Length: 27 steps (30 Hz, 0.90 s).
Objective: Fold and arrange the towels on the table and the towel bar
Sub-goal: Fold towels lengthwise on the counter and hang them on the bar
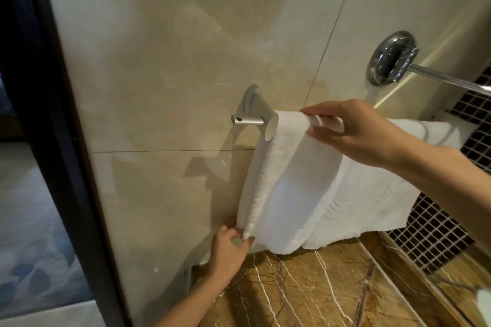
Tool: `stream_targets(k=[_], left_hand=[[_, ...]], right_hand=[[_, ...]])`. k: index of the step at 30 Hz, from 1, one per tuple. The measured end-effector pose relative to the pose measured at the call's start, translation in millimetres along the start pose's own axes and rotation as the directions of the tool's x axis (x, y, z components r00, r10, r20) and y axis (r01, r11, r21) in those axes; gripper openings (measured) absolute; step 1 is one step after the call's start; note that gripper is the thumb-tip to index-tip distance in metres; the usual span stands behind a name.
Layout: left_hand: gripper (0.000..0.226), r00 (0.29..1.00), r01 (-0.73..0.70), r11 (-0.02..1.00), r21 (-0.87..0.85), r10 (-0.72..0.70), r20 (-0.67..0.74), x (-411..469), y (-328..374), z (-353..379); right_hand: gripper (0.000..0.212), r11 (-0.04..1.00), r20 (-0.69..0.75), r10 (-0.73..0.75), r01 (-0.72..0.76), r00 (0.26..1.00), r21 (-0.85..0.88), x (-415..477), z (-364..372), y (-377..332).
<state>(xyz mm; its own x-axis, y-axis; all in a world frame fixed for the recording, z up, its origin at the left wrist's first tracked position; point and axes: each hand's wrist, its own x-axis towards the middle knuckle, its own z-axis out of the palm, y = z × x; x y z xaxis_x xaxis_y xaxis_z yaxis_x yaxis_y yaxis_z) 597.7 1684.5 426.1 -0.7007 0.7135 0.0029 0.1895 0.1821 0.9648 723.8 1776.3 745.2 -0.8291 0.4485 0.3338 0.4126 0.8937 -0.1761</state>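
The right hand (pixel 356 135) is closed on the towel (pixel 292 194) at the point where the cloth passes over the towel bar (pixel 247 121). One digit lies along the top of the fold and another presses from beneath, so the cloth is clamped against the bar. The left hand (pixel 231 247) is directly below and slightly to the left of the right hand. Its fingertips pinch the lower left edge of the hanging strip, and the remaining fingers are curled. The towel's long axis therefore runs nearly vertically between the two hands, leaning a little leftward toward the bottom. The bar's axis runs crosswise to it: it starts at the bare stub and bracket just left of the right hand and continues to the right, hidden under cloth. A wider white layer (pixel 372 207) hangs behind the strip, below the right forearm; whether it is part of the same towel or a second one cannot be determined. The lower hems hang just above the marble counter (pixel 318 287). Judged from this layout, the left hand is the nearer one for drawing the strip straight down, with the right hand acting as anchor.
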Motion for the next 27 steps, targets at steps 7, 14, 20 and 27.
stream_targets(k=[7, 14, 20, 27], left_hand=[[0.018, 0.997, -0.015, 1.000, -0.016, 0.014, -0.071, -9, 4, -6], [0.017, 0.996, -0.064, 0.995, -0.083, 0.059, -0.064, -16, 0, -18], [0.017, 0.994, -0.104, 0.994, -0.029, 0.103, -0.045, -14, 0, -12], [0.020, 0.994, -0.082, 0.997, -0.001, 0.082, -0.072, -12, 1, -19]], right_hand=[[0.036, 1.000, -0.038, 0.011, -0.012, 0.999, -0.024, 0, 1, 0], [0.036, 0.999, -0.074, -0.006, 0.003, 0.997, -0.037, 0, 5, -4], [0.039, 1.000, -0.063, -0.014, 0.013, 0.998, -0.003, -4, 6, 1], [0.045, 0.995, -0.038, 0.062, -0.065, 0.997, -0.072, -18, -3, 27]])
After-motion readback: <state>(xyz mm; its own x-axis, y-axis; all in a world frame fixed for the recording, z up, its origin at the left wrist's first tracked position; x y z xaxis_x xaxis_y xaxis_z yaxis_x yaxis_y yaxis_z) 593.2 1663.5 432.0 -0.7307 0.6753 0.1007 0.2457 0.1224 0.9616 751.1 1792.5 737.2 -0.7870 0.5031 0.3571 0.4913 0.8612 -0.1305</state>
